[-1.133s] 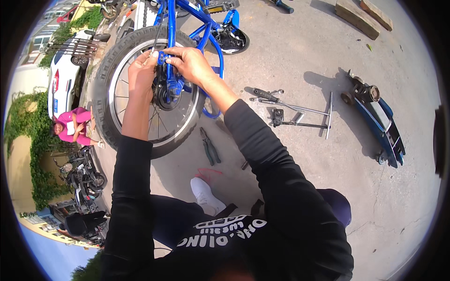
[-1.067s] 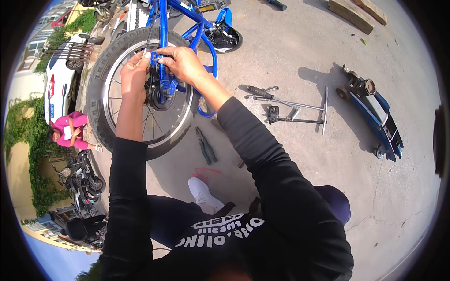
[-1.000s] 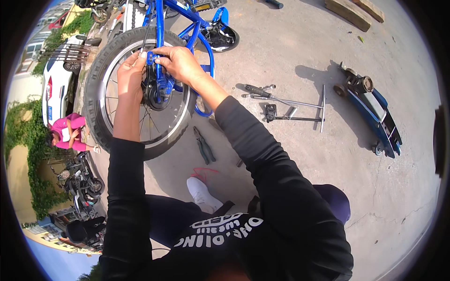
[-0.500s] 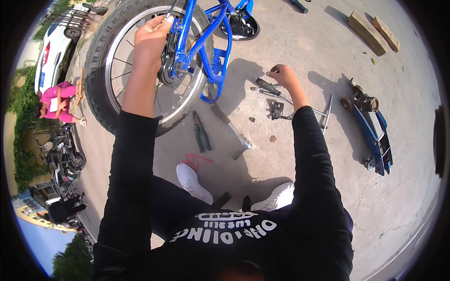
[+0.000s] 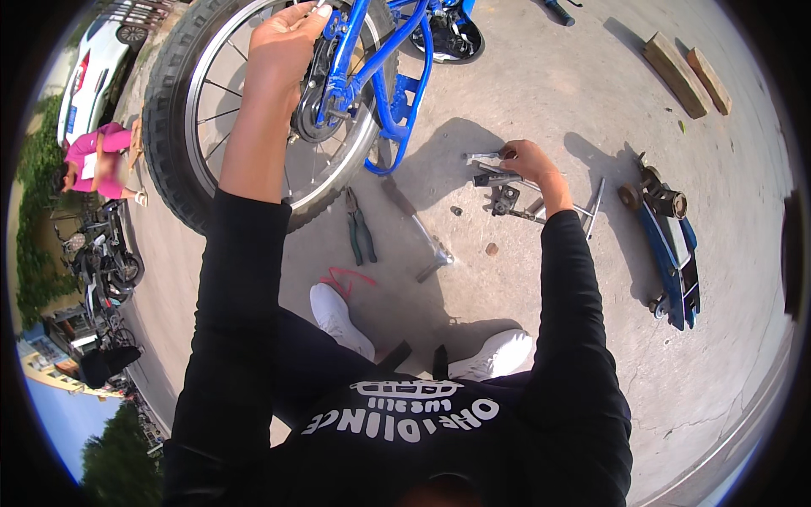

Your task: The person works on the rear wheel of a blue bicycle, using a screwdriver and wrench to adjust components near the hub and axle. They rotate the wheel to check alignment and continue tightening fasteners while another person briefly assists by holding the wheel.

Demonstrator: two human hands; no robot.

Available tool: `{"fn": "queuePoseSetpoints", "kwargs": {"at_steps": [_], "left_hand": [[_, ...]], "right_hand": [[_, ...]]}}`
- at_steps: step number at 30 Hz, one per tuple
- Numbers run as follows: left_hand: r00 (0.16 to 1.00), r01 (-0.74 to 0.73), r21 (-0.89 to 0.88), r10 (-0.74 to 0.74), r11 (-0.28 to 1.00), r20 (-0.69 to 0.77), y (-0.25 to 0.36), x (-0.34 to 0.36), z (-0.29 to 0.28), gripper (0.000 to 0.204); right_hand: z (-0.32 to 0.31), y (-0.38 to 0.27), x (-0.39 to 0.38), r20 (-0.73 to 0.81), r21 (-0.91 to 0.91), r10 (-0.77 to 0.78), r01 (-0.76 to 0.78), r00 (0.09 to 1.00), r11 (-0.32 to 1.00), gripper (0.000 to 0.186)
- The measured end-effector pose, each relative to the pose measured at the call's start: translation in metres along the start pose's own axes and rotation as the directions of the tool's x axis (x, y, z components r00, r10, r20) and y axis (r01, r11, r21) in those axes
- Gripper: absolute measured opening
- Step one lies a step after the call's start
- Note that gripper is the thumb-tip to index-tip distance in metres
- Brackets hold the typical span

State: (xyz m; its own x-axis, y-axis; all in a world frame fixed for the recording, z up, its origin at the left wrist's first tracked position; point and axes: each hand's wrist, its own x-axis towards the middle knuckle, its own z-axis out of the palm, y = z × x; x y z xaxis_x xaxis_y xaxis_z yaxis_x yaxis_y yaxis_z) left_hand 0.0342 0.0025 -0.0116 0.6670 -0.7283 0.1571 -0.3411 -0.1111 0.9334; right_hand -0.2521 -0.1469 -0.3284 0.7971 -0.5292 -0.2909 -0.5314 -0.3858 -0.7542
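Note:
My left hand (image 5: 283, 46) is pinched on a thin metal piece (image 5: 319, 12) beside the upper part of a blue bicycle frame (image 5: 359, 80); what lies under the fingers is unclear. A wheel with a thick black tire (image 5: 169, 118) stands behind that wrist. My right hand (image 5: 530, 160) has curled fingers on a silver wrench (image 5: 481, 156), above a cluster of tools including a black-handled tool (image 5: 490, 180), a black metal fitting (image 5: 505, 198) and a T-bar (image 5: 596, 207). Pliers (image 5: 359, 228) and a hammer-like tool (image 5: 410, 220) lie on the ground below the wheel.
A blue floor jack (image 5: 667, 245) lies at right, with two wooden blocks (image 5: 676, 72) above it. A blue-and-black object (image 5: 448, 38) sits beside the frame. At left are a seated person in pink (image 5: 93, 165), a white car (image 5: 89, 76) and parked scooters (image 5: 114, 262).
My right hand left the bicycle, moved right and down to the tools, and closed on a wrench. My left hand stayed on the bicycle, which now appears higher in view.

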Motion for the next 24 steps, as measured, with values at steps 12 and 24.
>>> {"fn": "queuePoseSetpoints", "kwargs": {"at_steps": [12, 24], "left_hand": [[1.000, -0.018, 0.043, 0.018, 0.999, 0.013, -0.007, 0.008, -0.005, 0.043], [0.987, 0.125, -0.035, -0.128, 0.992, -0.093, 0.028, -0.017, 0.024, 0.037]], "right_hand": [[0.031, 0.018, 0.035, -0.207, -0.212, -0.008, -0.037, 0.978, 0.976, 0.021], [0.041, -0.004, 0.041, -0.271, -0.195, 0.300, -0.357, 0.915, 0.914, 0.025]]}}
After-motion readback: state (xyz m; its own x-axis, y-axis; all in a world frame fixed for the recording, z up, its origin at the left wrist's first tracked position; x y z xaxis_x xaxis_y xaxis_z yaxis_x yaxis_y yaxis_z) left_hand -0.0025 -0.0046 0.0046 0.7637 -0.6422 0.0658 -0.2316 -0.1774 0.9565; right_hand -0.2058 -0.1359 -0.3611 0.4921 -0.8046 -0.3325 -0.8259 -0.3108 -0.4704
